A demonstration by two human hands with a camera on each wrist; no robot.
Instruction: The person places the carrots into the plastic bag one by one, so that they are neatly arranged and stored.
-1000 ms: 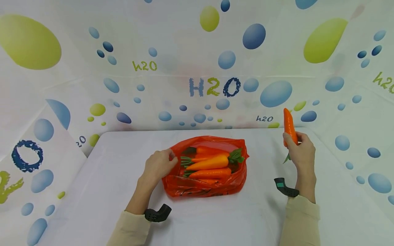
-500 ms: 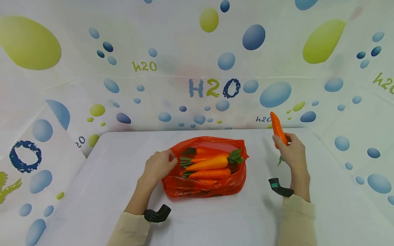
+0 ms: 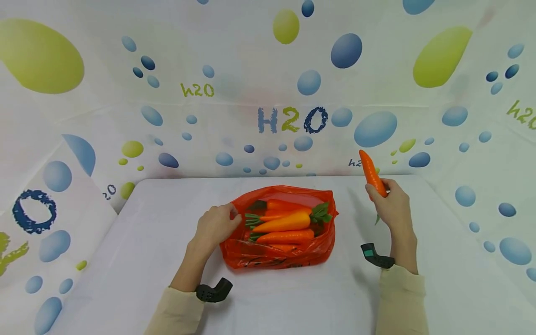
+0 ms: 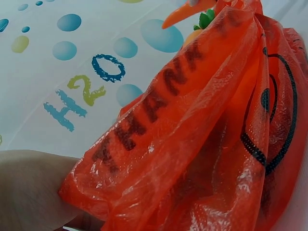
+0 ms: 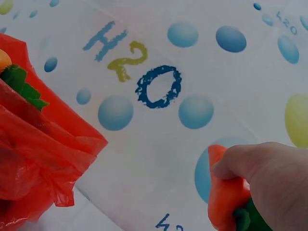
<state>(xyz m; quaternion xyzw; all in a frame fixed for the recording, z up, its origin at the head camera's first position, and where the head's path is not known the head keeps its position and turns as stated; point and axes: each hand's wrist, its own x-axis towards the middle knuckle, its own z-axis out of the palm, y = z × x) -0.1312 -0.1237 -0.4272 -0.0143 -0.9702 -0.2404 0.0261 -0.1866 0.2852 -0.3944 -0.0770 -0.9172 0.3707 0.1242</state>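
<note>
My right hand (image 3: pixel 392 202) holds a carrot (image 3: pixel 371 173) above the right side of the table, its tip pointing up and leaning left. In the right wrist view the thumb presses along this carrot (image 5: pixel 225 199), near its green top. A red plastic bag (image 3: pixel 276 261) lies open at the table's middle with several carrots (image 3: pixel 289 221) inside, some with green stems or leaves showing. At the bag's left rim, my left hand (image 3: pixel 215 225) pinches the plastic. The left wrist view has the bag (image 4: pixel 192 144) stretched from that hand, with dark printed letters on it.
A white-covered table (image 3: pixel 159 242) lies beneath everything. Behind it rises a white backdrop (image 3: pixel 243 56) printed with blue and green drops and lettering. A dark wrist camera (image 3: pixel 377 256) sits on the right wrist and another wrist camera (image 3: pixel 215 291) on the left.
The right hand has moved left, closer to the bag, and the carrot in it has tilted further left. The left hand and the bag stay where they were.
</note>
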